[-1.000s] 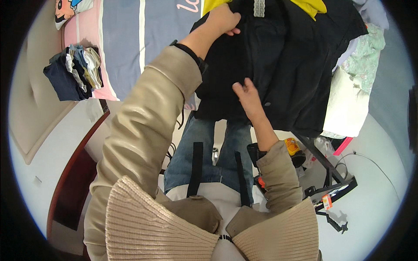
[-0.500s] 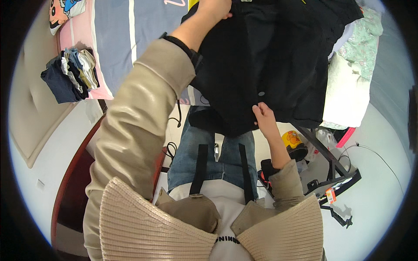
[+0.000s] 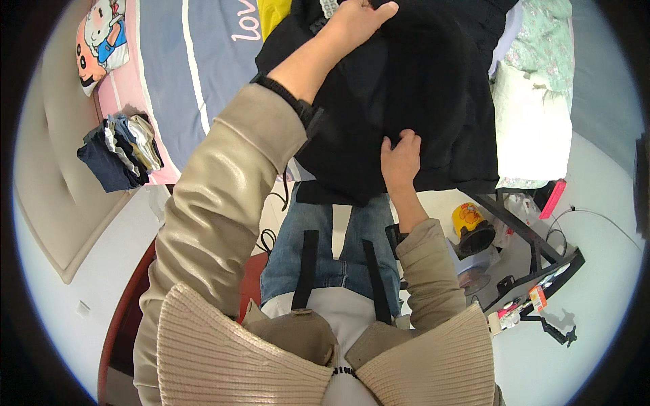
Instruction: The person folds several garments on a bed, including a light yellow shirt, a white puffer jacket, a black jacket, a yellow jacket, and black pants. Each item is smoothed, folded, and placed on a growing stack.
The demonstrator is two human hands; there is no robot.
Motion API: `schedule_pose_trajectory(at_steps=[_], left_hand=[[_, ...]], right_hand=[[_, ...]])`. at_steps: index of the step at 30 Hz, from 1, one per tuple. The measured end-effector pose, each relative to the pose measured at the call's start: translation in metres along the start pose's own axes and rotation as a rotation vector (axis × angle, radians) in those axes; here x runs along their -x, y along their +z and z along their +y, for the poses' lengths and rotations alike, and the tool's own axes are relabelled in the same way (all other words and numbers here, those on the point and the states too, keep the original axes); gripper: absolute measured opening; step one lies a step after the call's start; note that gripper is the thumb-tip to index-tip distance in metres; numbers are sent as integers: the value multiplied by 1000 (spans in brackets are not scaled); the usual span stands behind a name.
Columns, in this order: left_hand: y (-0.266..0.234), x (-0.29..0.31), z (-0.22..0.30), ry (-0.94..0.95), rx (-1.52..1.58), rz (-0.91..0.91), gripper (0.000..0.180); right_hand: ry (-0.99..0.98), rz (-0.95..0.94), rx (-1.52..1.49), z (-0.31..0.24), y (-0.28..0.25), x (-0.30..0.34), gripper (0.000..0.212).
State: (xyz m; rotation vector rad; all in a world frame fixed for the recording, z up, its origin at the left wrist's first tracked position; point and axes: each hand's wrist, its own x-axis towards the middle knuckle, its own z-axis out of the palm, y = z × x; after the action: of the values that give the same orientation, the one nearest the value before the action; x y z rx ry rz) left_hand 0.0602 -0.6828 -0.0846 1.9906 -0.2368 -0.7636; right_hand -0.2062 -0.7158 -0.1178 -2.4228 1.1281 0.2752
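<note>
A large black garment [image 3: 440,88] is spread over the near side of the bed and hangs past its edge above my legs; its kind is unclear. My left hand [image 3: 353,26] lies on its upper part with the thumb stretched out to the right, while the other fingers are partly cut off by the frame's top edge. Lower down, my right hand [image 3: 401,161] has its fingers curled on the cloth, pinching it near the hanging hem. A pale grey patterned piece [image 3: 328,7] shows beside my left hand.
Folded clothes [image 3: 125,152] stand in a row at the bed's left corner, below a cartoon cushion [image 3: 103,44]. White cloth [image 3: 531,128] lies right of the garment. A black metal frame [image 3: 525,230] and a yellow-and-black container [image 3: 470,223] are at the lower right. Yellow cloth [image 3: 272,17] lies at the top.
My right hand has moved up and slightly left over the black garment. My left hand has shifted down, and its thumb now points out. The view has tilted, showing more of the cushion.
</note>
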Motion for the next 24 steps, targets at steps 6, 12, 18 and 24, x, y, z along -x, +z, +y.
schedule_pose_trajectory(at_steps=[6, 12, 18, 24], left_hand=[[-7, -3, -1, -139, 113, -30, 24], [-17, -1, -31, -231, 282, -45, 28], [-5, 4, -33, -104, 123, -67, 31], [2, 5, -24, -34, -314, -57, 44]], right_hand=[[20, -389, -227, 42, -33, 5, 13], [27, -287, -279, 52, -24, 29, 30], [-19, -220, 146, 47, 4, 21, 35], [-139, -208, 278, 41, -2, 36, 35]])
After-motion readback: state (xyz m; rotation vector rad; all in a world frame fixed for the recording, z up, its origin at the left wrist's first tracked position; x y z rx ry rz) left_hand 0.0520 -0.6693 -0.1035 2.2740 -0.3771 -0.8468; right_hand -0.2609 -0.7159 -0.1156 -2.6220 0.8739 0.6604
